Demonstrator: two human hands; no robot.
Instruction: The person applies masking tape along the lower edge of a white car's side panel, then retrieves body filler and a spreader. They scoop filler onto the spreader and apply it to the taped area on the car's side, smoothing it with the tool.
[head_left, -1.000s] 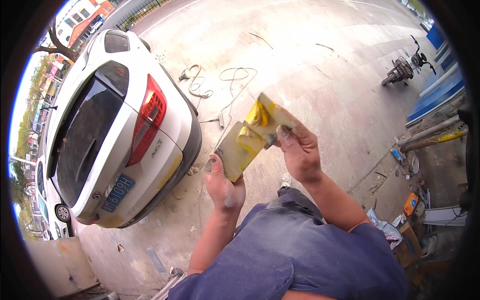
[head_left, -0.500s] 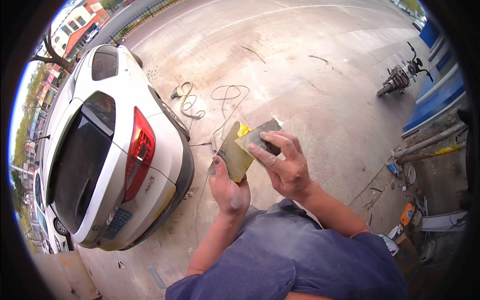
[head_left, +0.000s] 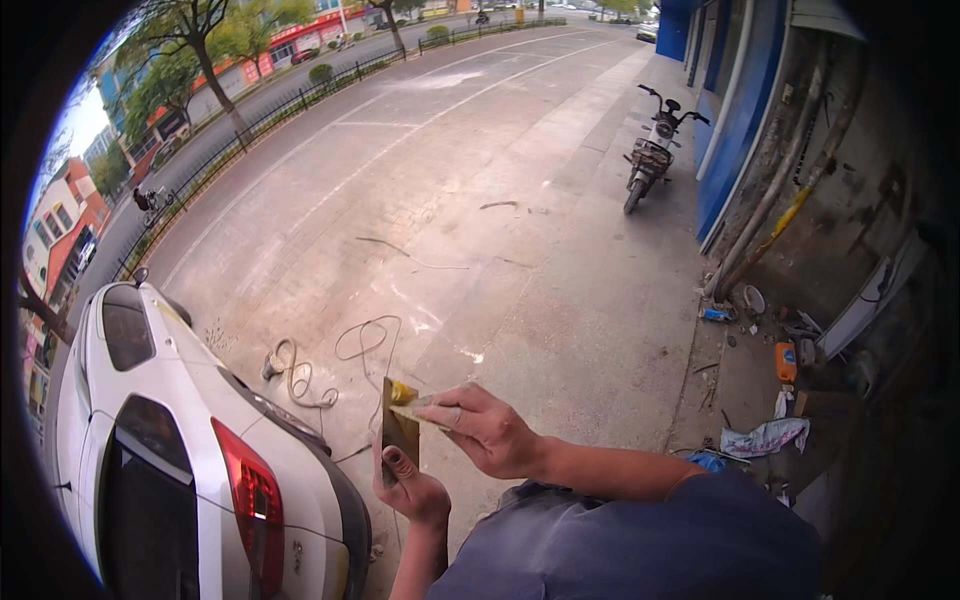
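My left hand (head_left: 415,485) grips an upright flat, grey-olive scraper plate (head_left: 400,438) with yellow paste at its top edge. My right hand (head_left: 480,432) is closed on a second scraper (head_left: 427,414), seen nearly edge-on, which lies across the top of the first one against the paste (head_left: 401,392). To my left stands a white car (head_left: 180,400) with a red tail light (head_left: 250,485). Just beyond my hands, hoses and cables (head_left: 300,375) lie in loops on the pavement.
A parked scooter (head_left: 655,150) stands at the right beside a blue wall (head_left: 730,140). Pipes (head_left: 760,240), an orange container (head_left: 786,362), a cloth (head_left: 765,435) and other clutter lie along that side. A black fence (head_left: 270,118) borders the road, with trees and buildings beyond.
The view has tilted up toward the street. Both hands sit lower in the picture, with the left plate now more upright and the right scraper turned edge-on across it.
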